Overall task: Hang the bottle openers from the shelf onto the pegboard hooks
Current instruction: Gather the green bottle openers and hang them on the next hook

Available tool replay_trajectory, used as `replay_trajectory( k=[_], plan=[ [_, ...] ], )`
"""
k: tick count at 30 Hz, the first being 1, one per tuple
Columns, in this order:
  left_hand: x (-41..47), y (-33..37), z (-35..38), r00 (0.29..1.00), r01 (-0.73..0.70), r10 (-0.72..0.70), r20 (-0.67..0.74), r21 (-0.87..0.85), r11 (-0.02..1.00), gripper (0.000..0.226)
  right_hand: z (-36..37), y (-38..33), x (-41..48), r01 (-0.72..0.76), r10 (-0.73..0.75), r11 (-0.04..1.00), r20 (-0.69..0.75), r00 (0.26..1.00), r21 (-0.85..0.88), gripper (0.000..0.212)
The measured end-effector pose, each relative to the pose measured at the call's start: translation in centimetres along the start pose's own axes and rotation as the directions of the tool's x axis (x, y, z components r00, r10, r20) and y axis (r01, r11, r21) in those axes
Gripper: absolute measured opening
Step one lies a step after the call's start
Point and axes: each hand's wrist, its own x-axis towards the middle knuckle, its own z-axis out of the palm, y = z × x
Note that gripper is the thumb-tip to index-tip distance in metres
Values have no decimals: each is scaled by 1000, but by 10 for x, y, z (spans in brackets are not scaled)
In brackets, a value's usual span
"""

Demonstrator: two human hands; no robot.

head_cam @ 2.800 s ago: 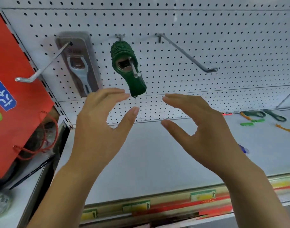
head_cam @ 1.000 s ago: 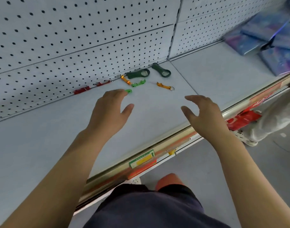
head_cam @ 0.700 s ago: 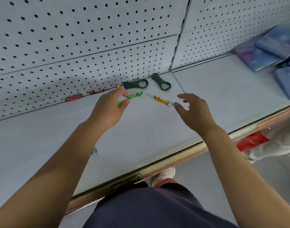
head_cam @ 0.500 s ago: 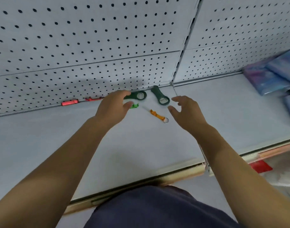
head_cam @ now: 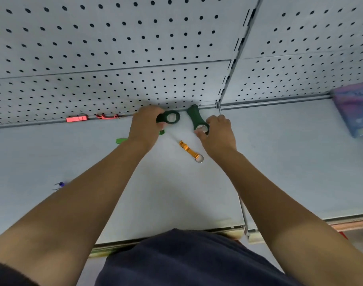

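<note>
Two dark green bottle openers lie at the back of the white shelf (head_cam: 279,162), against the pegboard (head_cam: 114,48). My left hand (head_cam: 144,125) grips the handle end of the left dark green opener (head_cam: 170,118), whose ring end sticks out to the right. My right hand (head_cam: 216,134) pinches the ring end of the right dark green opener (head_cam: 195,116). An orange keyring opener (head_cam: 189,151) lies loose between my wrists. A bright green opener (head_cam: 121,140) shows partly beside my left wrist. No hooks are in view.
Two red openers (head_cam: 76,119) (head_cam: 107,116) lie along the pegboard's base at left. A small purple item (head_cam: 60,185) sits by my left forearm. Purple packets (head_cam: 353,112) lie at the right. The shelf's front edge (head_cam: 341,218) runs near my body.
The view swung from the pegboard hooks down to the shelf. Both hands reached to the back of the shelf and closed on the two dark green openers.
</note>
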Motion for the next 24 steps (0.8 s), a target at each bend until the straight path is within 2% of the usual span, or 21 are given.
replay_trajectory(
  k=[5,9,14,16,18,20,24],
  plan=[
    [13,-5,-3,999,-30,25,44,114,993,31,-1,4,8,-125,119,981,44,992,151,36],
    [16,-10,-3,1000,9,-10,20,50,999,35,-6,7,1,-159,142,960,89,986,229,21],
    [6,-8,-12,999,-47,46,-12,-57,997,12,-15,7,-20,-203,185,906,83,979,372,20],
    [-4,-5,-21,995,-45,31,-99,-144,989,17,-20,6,-33,-228,221,834,74,972,502,19],
    [-18,-1,-35,987,-19,-30,-155,-305,952,18,-30,-1,-53,-229,243,738,66,968,635,16],
    [-37,5,-49,982,37,-117,-149,-455,890,20,-41,-9,-74,-205,245,672,47,968,712,15],
    [-92,3,-75,967,134,-242,-84,-640,757,25,-51,-41,-131,-168,226,496,60,972,852,20]
  ],
)
